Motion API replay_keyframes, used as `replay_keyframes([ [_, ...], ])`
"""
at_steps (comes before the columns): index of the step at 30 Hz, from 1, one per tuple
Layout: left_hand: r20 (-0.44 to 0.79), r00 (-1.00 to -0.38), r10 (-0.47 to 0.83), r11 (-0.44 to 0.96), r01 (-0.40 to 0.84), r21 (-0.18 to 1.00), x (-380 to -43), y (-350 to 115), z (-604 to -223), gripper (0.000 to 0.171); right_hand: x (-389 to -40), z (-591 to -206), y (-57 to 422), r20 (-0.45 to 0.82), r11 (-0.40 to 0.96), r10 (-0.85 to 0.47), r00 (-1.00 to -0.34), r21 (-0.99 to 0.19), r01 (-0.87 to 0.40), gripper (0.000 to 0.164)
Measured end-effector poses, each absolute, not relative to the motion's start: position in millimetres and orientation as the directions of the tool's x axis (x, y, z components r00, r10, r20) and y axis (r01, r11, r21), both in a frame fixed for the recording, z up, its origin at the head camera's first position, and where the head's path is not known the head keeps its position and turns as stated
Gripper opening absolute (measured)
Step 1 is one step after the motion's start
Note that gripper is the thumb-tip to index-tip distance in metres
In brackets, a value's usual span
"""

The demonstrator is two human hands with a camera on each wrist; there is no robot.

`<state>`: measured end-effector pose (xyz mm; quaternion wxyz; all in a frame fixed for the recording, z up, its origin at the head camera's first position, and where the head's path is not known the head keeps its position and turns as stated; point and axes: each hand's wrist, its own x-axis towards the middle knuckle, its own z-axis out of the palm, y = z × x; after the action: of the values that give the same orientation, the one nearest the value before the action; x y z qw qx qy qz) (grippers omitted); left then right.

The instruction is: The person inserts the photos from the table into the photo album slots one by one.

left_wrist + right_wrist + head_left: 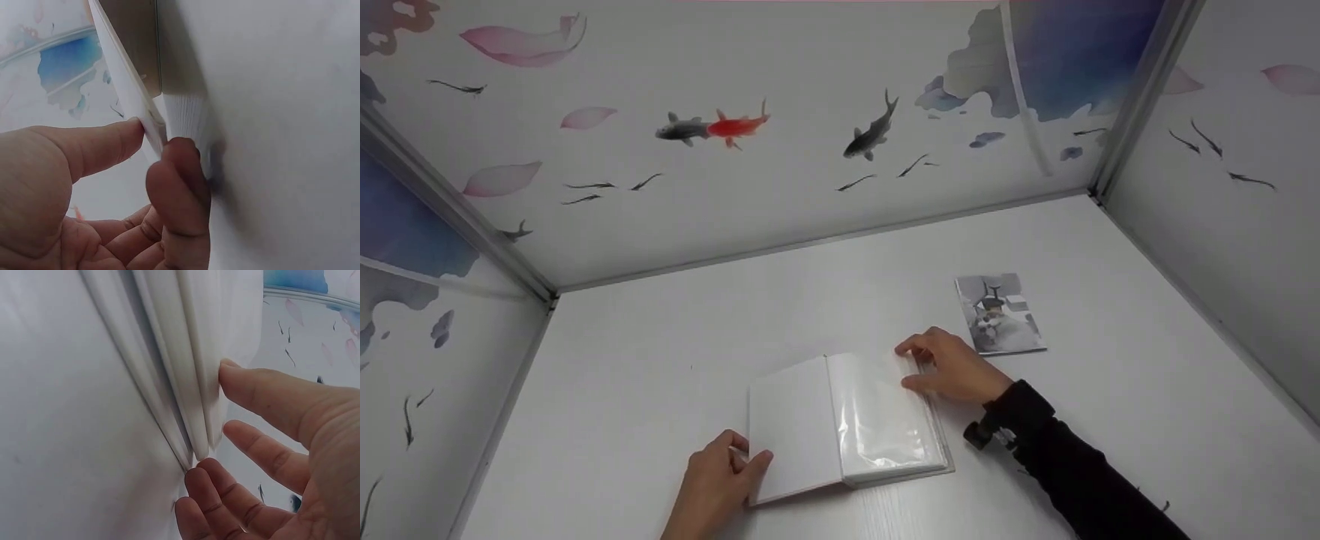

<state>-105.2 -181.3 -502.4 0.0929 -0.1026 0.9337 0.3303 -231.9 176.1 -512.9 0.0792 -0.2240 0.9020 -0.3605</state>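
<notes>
An open photo album (pixel 881 412) lies on the white table, a clear plastic sleeve on its right side and a plain white inner cover (pixel 795 431) on its left. My left hand (pixel 716 476) pinches the outer edge of that cover, with the thumb (pixel 112 149) on the inner face and the index finger behind. In the left wrist view the cover stands tilted up off the table. At the album's right edge, my right hand (pixel 952 367) touches the stacked page edges (pixel 205 382) with its thumb and fingertips. Those fingers are spread and loosely bent.
A thin booklet or card (pixel 1000 315) with a grey printed picture lies behind the right hand. Walls (pixel 802 180) printed with fish and petals border the table at the back and both sides. A black sleeve (pixel 1080 465) covers the right forearm.
</notes>
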Motion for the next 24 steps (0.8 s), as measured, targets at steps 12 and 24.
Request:
replay_keyframes([
  [12,-0.255,-0.950,-0.178,0.770,-0.296,0.565,-103.8,-179.4,-501.0,0.034,-231.6,-514.0,175.1,0.030,0.631,-0.466,-0.884,-0.689,-0.356,0.046],
  [24,-0.219,-0.965,-0.143,0.791,-0.245,0.560,-101.3,-179.9,-499.8,0.033,-230.1,-511.9,172.2,0.020,0.640,-0.453,-0.891,-0.689,-0.341,0.043],
])
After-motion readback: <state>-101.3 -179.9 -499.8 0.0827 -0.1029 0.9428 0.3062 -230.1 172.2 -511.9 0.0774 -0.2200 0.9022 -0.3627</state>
